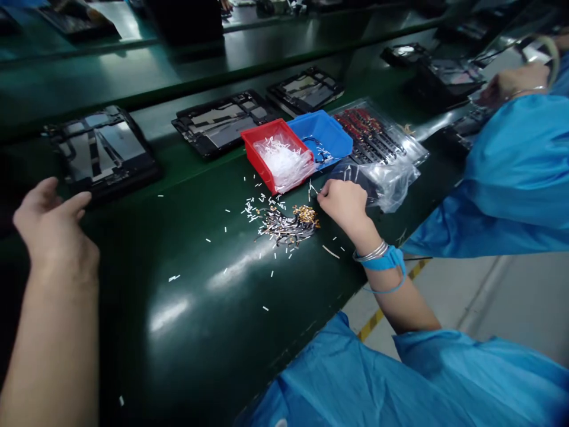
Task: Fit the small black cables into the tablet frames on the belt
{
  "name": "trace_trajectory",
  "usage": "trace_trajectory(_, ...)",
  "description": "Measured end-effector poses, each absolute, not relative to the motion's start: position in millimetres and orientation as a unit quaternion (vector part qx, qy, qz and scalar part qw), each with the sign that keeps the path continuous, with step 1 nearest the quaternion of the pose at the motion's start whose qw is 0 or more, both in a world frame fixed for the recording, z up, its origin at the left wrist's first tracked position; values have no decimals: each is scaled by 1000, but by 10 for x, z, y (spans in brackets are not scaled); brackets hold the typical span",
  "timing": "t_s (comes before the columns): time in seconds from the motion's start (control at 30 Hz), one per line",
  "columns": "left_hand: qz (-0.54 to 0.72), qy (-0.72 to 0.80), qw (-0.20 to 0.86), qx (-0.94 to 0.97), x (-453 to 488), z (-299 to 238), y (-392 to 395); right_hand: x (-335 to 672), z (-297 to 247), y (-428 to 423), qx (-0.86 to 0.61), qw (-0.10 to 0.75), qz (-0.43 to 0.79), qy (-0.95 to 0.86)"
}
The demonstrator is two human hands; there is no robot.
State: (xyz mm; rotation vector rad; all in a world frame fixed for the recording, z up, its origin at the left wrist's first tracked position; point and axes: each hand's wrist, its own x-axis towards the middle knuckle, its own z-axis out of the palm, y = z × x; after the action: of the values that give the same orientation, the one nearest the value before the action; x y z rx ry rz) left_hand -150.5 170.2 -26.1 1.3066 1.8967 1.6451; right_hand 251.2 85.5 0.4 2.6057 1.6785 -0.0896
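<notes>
My left hand is open, its fingers apart, at the near corner of an opened tablet-like device with its insides showing. Whether it touches the device, I cannot tell. My right hand wears a blue wrist strap. Its thumb and finger are pinched at what looks like a thin white strip. Just left of that hand lies a pile of small dark cables with gold ends, with short white pieces scattered around it. Behind sits a red bin holding white pieces in clear plastic.
A blue bin adjoins the red one. Right of it lies a clear tray of dark and red strips, with a plastic bag in front. More opened devices line the back. A co-worker's hand and blue sleeve are at right.
</notes>
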Motion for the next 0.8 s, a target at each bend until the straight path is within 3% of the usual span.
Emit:
trace_trajectory(0.13, 633, 616, 189, 428, -1100, -170, 1368, 2543, 84, 716, 852, -11, -60, 520)
trace_trajectory(0.3, 559, 512, 350, 551, -593, 0, 891, 2705, 115, 393, 883, -101, -87, 450)
trace_trajectory(0.5, 399, 420, 576, 577, -33, -13, 361, 2456, -11, 92, 752, -445, -217, 436)
trace_trajectory(0.63, 345, 385, 708, 482, 152, -120, 170, 1867, -70, -87, 641, -479, -275, 533)
trace_trajectory(0.8, 368, 404, 703, 456, 135, -156, 192, 1469, -95, -165, 571, -441, -190, 665)
